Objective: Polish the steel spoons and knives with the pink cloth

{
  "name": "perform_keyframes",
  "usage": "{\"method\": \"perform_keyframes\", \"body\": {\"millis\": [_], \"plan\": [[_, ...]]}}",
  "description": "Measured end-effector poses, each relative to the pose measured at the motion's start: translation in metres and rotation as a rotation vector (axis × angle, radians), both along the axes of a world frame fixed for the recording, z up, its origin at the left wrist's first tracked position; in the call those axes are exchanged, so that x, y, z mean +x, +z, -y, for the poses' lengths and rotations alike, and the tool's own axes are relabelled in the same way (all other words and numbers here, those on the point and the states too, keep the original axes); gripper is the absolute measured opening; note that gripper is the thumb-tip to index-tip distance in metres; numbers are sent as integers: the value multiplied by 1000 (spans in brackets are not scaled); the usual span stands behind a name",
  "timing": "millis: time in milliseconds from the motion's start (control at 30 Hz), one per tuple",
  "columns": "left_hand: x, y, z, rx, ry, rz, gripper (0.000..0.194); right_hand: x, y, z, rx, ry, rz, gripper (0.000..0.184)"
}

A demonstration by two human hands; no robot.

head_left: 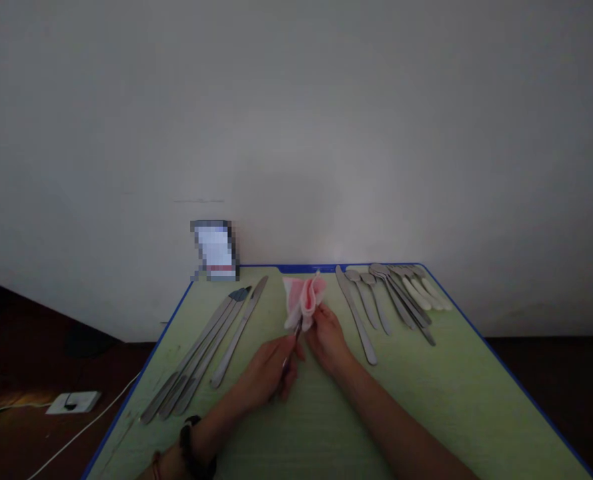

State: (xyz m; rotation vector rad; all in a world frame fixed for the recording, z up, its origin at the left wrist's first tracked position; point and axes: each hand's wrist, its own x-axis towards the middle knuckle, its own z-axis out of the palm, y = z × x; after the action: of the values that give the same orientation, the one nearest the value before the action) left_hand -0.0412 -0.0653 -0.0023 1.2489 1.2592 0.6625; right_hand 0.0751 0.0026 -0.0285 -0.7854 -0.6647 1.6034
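My left hand [271, 367] is closed around the handle of a metal piece of cutlery [298, 331]. Its far end goes into a pink and white cloth [304, 300], so I cannot tell which kind it is. Fingers of my right hand [328, 339] pinch that cloth around the hidden end, just ahead of the left hand. Closest on the left lies a single table knife [241, 330], pointing away from me. To the right of the cloth lies another table knife [356, 317].
Several knives [191, 360] lie side by side at the table's left. Spoons [369, 283] and white-handled forks [421, 290] lie at the back right. A pixelated phone-like screen [215, 248] leans by the wall. A power strip [73, 402] with cables is on the floor.
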Motion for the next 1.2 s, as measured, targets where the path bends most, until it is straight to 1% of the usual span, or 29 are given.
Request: {"method": "perform_keyframes", "body": {"millis": [67,133,167,233,300,367,433,500,567,633,700,800,833,900,1000,1067,1133,1200], "plan": [[-5,2,3,-100,-80,204,51,10,2,-12,-26,-62,-38,16],[-8,3,6,-172,-147,334,48,20,6,-24,-46,-112,-66,14],[-8,3,7,-202,-159,379,46,24,9,-29,-48,-128,-74,15],[-5,2,8,-235,-141,428,42,28,17,-34,-26,-140,-78,19],[-2,-1,7,-229,-86,433,42,27,24,-32,12,-124,-66,26],[1,-4,6,-198,-31,401,43,18,26,-22,47,-99,-18,28],[2,-6,6,-130,20,329,42,6,25,-6,72,-49,74,26],[2,-6,5,-19,53,176,40,-7,22,12,89,27,178,26],[1,-4,5,117,73,-40,40,-16,19,24,87,68,240,28],[0,-1,5,243,48,-227,38,-17,20,27,72,59,252,29],[-1,2,7,316,-61,-327,33,-9,25,17,55,-6,233,29],[-2,8,9,346,-289,-364,31,15,38,-8,30,-186,178,32],[-3,10,9,350,-340,-365,32,24,43,-17,22,-237,162,33],[-4,12,10,359,-396,-372,33,40,51,-31,28,-316,155,33],[-5,12,9,378,-432,-404,33,55,58,-42,60,-422,160,35],[-6,10,8,384,-428,-400,33,55,56,-40,78,-462,194,37],[-6,8,6,367,-392,-358,33,45,48,-28,89,-442,285,40],[-7,7,3,335,-333,-303,33,27,39,-10,100,-353,406,43]]}}
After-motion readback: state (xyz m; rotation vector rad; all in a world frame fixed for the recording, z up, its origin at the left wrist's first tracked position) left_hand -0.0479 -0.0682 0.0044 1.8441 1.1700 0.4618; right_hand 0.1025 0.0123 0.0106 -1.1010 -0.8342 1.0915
